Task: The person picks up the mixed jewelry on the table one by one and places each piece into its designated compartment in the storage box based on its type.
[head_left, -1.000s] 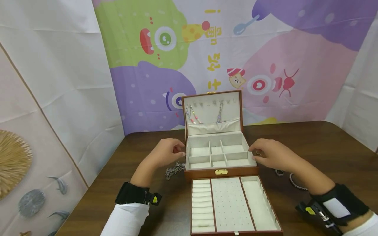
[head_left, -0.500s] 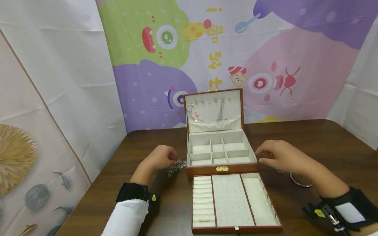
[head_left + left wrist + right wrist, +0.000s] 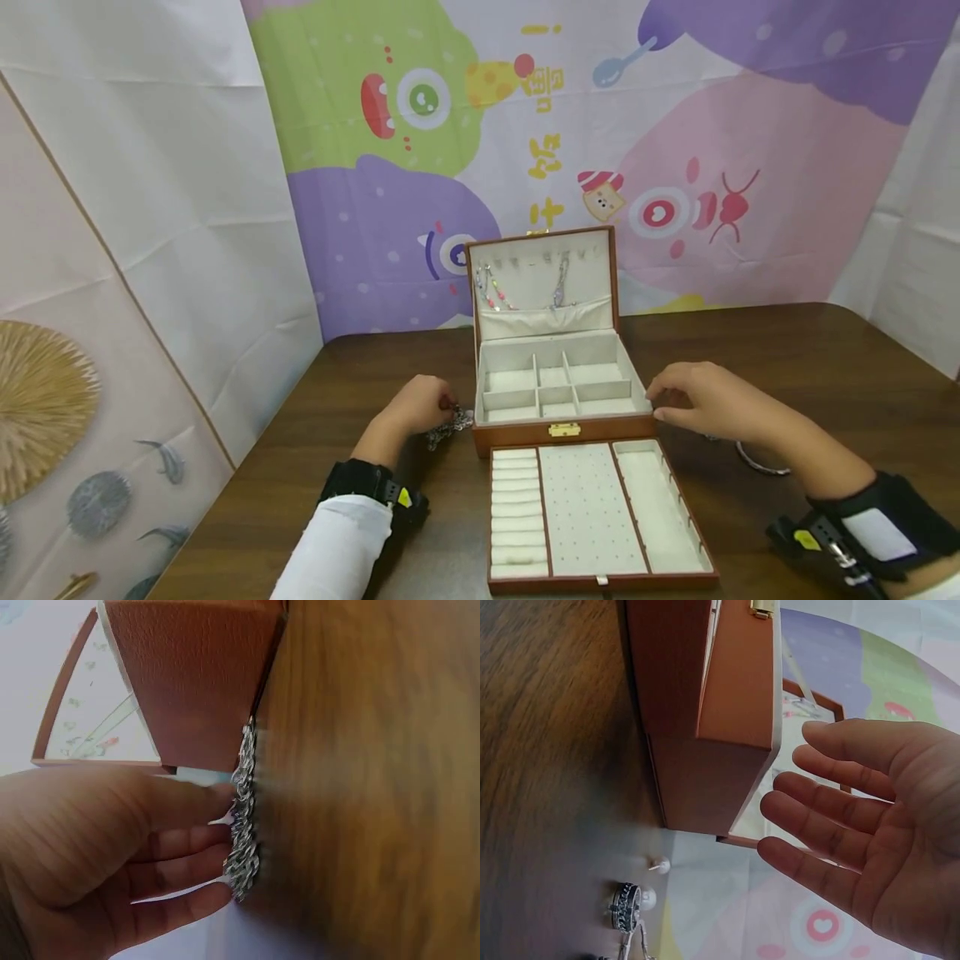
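A brown jewelry box (image 3: 517,435) stands with its lid up, showing several pale inner compartments. A silver chain (image 3: 242,859) lies bunched on the table by the box's left side. My left hand (image 3: 417,406) reaches over this chain; in the left wrist view its thumb and fingertips are right at the links, with gaps between them. My right hand (image 3: 697,398) is beside the box's right wall, thumb and fingers apart and holding nothing. Its fingers (image 3: 802,814) are loosely extended near the rim. Colored bead and silver necklaces (image 3: 559,283) hang inside the lid.
In front of the box lies a pale tray (image 3: 592,508) with ring rolls, a pierced panel and a long slot. To the right are a silver bangle (image 3: 761,461), a ring (image 3: 625,906) and pearl studs (image 3: 662,865). A cartoon cloth (image 3: 420,217) hangs behind the table.
My left hand has moved down from the box's left edge to the chain. The right hand has shifted slightly outward from the right rim. Box and tray have stayed put.
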`<act>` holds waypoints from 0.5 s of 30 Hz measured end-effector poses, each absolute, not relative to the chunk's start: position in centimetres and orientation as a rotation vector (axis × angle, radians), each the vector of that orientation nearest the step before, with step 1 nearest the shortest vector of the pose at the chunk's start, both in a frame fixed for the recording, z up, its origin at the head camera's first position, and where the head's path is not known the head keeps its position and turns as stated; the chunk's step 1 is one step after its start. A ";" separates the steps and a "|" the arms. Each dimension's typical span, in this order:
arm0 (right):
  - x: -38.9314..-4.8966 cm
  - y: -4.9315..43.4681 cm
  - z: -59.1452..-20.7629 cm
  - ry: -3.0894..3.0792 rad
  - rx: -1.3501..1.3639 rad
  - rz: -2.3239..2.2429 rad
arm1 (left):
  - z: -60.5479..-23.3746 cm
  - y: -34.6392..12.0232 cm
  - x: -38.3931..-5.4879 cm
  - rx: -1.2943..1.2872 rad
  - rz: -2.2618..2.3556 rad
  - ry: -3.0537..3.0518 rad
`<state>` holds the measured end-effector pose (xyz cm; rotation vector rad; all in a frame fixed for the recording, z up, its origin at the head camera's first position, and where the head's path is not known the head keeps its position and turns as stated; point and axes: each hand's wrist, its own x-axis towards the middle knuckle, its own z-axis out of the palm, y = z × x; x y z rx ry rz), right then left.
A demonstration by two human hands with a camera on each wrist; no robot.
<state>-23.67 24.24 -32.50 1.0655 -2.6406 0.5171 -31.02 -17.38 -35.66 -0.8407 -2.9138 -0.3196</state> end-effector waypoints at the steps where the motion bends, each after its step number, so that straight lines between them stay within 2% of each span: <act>1: -23.7 24.2 -32.5 -2.642 1.066 0.517 | -35.8 -17.3 -31.1 -0.834 -0.313 -2.913; 15: -23.7 24.2 -32.6 -2.648 1.099 0.543 | -35.6 -17.4 -31.1 -0.659 -0.367 -2.847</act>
